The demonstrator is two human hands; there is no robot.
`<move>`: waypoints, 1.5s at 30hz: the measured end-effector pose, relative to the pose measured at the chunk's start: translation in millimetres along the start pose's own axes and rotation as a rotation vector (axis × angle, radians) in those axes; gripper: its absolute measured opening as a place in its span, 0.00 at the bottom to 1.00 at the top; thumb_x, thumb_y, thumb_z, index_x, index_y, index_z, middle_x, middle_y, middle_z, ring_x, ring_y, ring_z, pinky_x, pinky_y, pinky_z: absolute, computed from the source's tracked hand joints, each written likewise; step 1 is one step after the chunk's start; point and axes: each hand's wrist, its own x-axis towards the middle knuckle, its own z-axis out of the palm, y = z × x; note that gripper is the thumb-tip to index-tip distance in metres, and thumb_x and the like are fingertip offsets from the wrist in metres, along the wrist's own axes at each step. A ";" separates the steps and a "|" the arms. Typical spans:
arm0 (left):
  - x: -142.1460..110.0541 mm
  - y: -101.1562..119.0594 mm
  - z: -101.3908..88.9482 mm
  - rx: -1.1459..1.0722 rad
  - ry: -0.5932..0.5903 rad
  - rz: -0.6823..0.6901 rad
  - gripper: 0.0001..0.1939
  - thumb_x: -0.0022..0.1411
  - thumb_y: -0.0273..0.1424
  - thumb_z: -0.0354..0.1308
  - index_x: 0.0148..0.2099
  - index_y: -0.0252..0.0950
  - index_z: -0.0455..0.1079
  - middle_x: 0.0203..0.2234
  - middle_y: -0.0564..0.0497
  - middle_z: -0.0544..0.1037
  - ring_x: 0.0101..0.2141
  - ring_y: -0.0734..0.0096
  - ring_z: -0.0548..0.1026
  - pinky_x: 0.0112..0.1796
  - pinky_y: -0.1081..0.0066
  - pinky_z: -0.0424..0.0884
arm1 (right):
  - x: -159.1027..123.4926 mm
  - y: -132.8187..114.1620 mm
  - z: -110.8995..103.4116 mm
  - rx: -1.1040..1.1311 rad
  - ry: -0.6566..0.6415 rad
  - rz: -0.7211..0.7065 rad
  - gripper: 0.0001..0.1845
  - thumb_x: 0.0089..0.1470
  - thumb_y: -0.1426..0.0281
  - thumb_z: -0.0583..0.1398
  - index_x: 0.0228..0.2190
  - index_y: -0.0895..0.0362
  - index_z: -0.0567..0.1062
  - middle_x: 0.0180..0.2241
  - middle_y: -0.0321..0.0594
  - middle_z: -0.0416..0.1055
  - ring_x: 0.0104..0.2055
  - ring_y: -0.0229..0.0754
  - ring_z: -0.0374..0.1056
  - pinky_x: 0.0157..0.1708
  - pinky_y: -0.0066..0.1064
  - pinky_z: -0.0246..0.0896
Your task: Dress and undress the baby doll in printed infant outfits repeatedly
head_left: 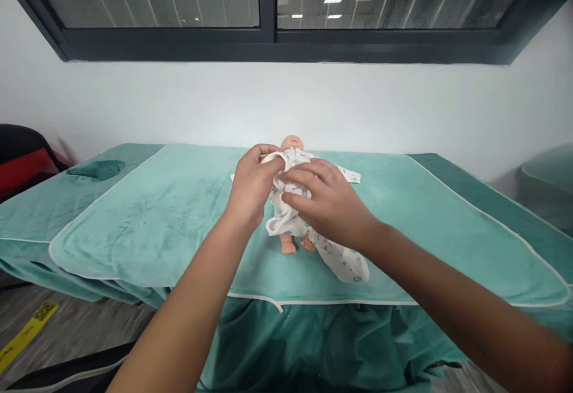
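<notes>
A baby doll (292,141) lies on its back on the green bed, head toward the wall and bare feet toward me. Over its body is a white printed baby garment (286,221), bunched up in front, with one sleeve spread to the right and a footed leg trailing toward the bed's front edge. My left hand (255,181) pinches the cloth at the left, thumb and fingers closed on its edge. Over the bunched cloth from the right reaches my right hand (329,199), its fingers bent and apart, touching the garment. The doll's torso is hidden.
A teal plush sheet (147,220) with white piping covers the bed. Behind it stands a white wall (201,103) below a dark-framed window (273,36). A black and red object (27,163) is at the left, and yellow tape (27,333) marks the floor.
</notes>
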 end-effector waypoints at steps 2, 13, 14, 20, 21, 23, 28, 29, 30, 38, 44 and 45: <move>3.3 7.7 -6.7 0.029 0.039 0.036 0.09 0.47 0.26 0.59 0.34 0.36 0.68 0.23 0.56 0.69 0.23 0.76 0.66 0.25 0.74 0.61 | 11.3 10.2 -5.1 0.007 0.033 0.066 0.11 0.57 0.79 0.57 0.36 0.52 0.75 0.51 0.43 0.72 0.53 0.50 0.63 0.53 0.47 0.58; 23.2 15.8 -31.3 0.258 0.242 0.256 0.11 0.51 0.23 0.57 0.39 0.39 0.68 0.35 0.51 0.72 0.34 0.69 0.70 0.33 0.70 0.67 | 45.2 69.3 -10.2 0.774 0.043 0.715 0.05 0.44 0.72 0.64 0.25 0.55 0.71 0.26 0.33 0.68 0.29 0.37 0.59 0.29 0.30 0.51; 21.4 13.9 -28.9 0.304 0.210 0.307 0.10 0.53 0.24 0.57 0.40 0.39 0.69 0.39 0.50 0.73 0.38 0.67 0.71 0.37 0.69 0.68 | 47.3 70.6 -7.3 0.834 0.065 0.756 0.05 0.42 0.73 0.63 0.25 0.55 0.71 0.26 0.32 0.67 0.29 0.37 0.58 0.29 0.30 0.50; 7.1 0.1 -18.2 0.476 -0.271 0.377 0.15 0.60 0.35 0.60 0.50 0.42 0.68 0.51 0.49 0.72 0.50 0.63 0.70 0.50 0.65 0.66 | 51.0 68.9 2.4 1.235 0.164 0.984 0.07 0.39 0.72 0.63 0.23 0.54 0.69 0.26 0.33 0.66 0.28 0.37 0.61 0.28 0.30 0.56; 6.6 -1.9 -17.9 0.474 -0.275 0.369 0.18 0.59 0.36 0.61 0.52 0.42 0.66 0.52 0.49 0.72 0.50 0.63 0.70 0.49 0.65 0.66 | 50.6 68.3 2.4 1.316 0.170 1.002 0.07 0.39 0.71 0.64 0.23 0.54 0.69 0.25 0.33 0.65 0.28 0.37 0.61 0.28 0.30 0.58; 7.4 -4.3 -18.0 0.474 -0.246 0.341 0.19 0.58 0.37 0.62 0.51 0.42 0.65 0.49 0.49 0.72 0.48 0.64 0.71 0.46 0.67 0.67 | 49.4 67.3 1.1 1.437 0.155 1.011 0.09 0.39 0.69 0.65 0.22 0.54 0.68 0.25 0.33 0.65 0.28 0.38 0.62 0.30 0.31 0.61; 11.6 -2.1 -17.7 0.468 -0.204 0.232 0.11 0.58 0.36 0.61 0.33 0.39 0.62 0.33 0.54 0.72 0.33 0.70 0.69 0.32 0.72 0.64 | 44.0 67.5 -2.7 1.468 0.071 0.918 0.08 0.42 0.66 0.66 0.26 0.54 0.72 0.28 0.34 0.69 0.31 0.40 0.66 0.31 0.32 0.62; 12.3 -0.7 -17.3 0.445 -0.168 0.231 0.11 0.57 0.34 0.61 0.31 0.38 0.61 0.30 0.54 0.71 0.31 0.72 0.68 0.30 0.73 0.63 | 42.3 69.5 -1.8 1.440 0.062 0.897 0.08 0.41 0.67 0.66 0.26 0.54 0.73 0.28 0.34 0.69 0.30 0.39 0.65 0.30 0.31 0.61; 13.1 0.9 -16.9 0.419 -0.122 0.241 0.12 0.56 0.33 0.61 0.29 0.38 0.59 0.28 0.55 0.69 0.29 0.72 0.67 0.29 0.73 0.62 | 40.3 72.3 -0.4 1.394 0.059 0.877 0.08 0.41 0.68 0.66 0.26 0.54 0.73 0.27 0.34 0.69 0.30 0.39 0.65 0.29 0.31 0.60; 19.6 23.5 -11.1 0.250 0.199 0.419 0.11 0.53 0.23 0.59 0.30 0.39 0.58 0.28 0.55 0.66 0.30 0.73 0.66 0.32 0.73 0.65 | 36.6 83.4 -10.2 1.024 -0.105 0.617 0.12 0.44 0.69 0.66 0.35 0.54 0.76 0.41 0.38 0.74 0.47 0.47 0.68 0.49 0.43 0.61; 18.8 18.7 -6.2 0.212 0.044 0.296 0.04 0.57 0.29 0.61 0.35 0.37 0.68 0.30 0.53 0.72 0.34 0.70 0.71 0.34 0.73 0.67 | 50.7 58.4 -24.0 1.043 -0.165 0.552 0.11 0.49 0.62 0.66 0.31 0.55 0.74 0.34 0.36 0.72 0.39 0.44 0.68 0.40 0.36 0.62; 17.8 15.6 -6.9 0.186 0.001 0.240 0.06 0.58 0.33 0.61 0.34 0.37 0.68 0.28 0.53 0.72 0.32 0.70 0.71 0.33 0.73 0.67 | 51.2 57.1 -21.3 1.042 -0.122 0.594 0.10 0.50 0.62 0.65 0.28 0.55 0.72 0.31 0.35 0.70 0.36 0.42 0.66 0.36 0.34 0.61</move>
